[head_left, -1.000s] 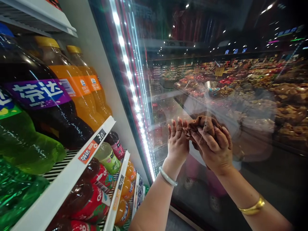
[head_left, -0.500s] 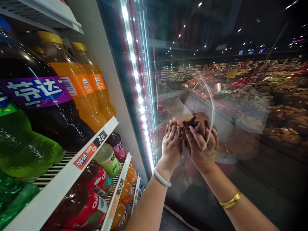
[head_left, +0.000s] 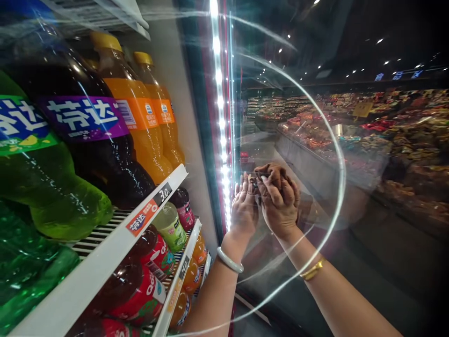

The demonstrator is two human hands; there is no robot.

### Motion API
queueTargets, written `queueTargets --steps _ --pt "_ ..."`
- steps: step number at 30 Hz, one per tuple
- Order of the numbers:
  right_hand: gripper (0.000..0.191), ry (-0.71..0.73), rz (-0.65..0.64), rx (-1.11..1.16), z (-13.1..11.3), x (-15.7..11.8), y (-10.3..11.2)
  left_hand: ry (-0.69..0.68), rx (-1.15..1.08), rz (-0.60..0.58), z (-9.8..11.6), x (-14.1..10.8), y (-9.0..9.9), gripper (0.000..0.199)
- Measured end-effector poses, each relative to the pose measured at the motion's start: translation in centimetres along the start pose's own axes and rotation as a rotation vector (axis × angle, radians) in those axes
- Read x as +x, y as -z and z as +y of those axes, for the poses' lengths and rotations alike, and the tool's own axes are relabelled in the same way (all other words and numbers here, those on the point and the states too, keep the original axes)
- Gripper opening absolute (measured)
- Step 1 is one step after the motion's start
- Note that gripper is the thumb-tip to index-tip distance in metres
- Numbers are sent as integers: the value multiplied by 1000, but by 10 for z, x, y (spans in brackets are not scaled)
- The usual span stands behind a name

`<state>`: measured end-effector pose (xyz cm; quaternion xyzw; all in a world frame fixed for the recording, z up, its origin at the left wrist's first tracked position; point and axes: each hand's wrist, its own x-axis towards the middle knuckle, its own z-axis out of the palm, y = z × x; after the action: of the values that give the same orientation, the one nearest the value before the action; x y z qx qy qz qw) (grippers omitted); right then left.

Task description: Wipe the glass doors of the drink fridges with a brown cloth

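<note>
A crumpled brown cloth [head_left: 274, 172] is bunched under my right hand [head_left: 280, 203], whose bent fingers press it against a glass door [head_left: 301, 267]. My left hand [head_left: 244, 206] rests on the same glass just to the left, fingers stretched upward and palm towards the pane, near the bright LED strip [head_left: 221, 121]. A pale bangle circles my left wrist and a gold bracelet my right. Part of the cloth reaches the gap between the two hands.
On the left, cooler shelves [head_left: 105, 252] with white price rails hold large soda bottles [head_left: 84, 117] and smaller ones below. Beyond the glass stand long displays of packaged goods [head_left: 403, 135] under ceiling lights.
My right hand and the cloth have shifted left, closer to the light strip. My left hand has moved slightly left. The view has turned, so the shelves appear further right.
</note>
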<state>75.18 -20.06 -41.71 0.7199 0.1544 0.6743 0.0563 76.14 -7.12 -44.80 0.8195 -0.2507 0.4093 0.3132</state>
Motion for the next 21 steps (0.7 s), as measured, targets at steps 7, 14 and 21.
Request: queueTargets --steps 7,14,21 --pt "34 171 -136 134 20 -29 16 74 -36 -36 -2 -30 -5 79" --pt "32 58 -57 187 -15 -9 -10 201 -29 -11 -11 -39 -6 66" --pt "24 225 -163 288 -11 -60 4 324 11 7 -13 -81 -15 57"
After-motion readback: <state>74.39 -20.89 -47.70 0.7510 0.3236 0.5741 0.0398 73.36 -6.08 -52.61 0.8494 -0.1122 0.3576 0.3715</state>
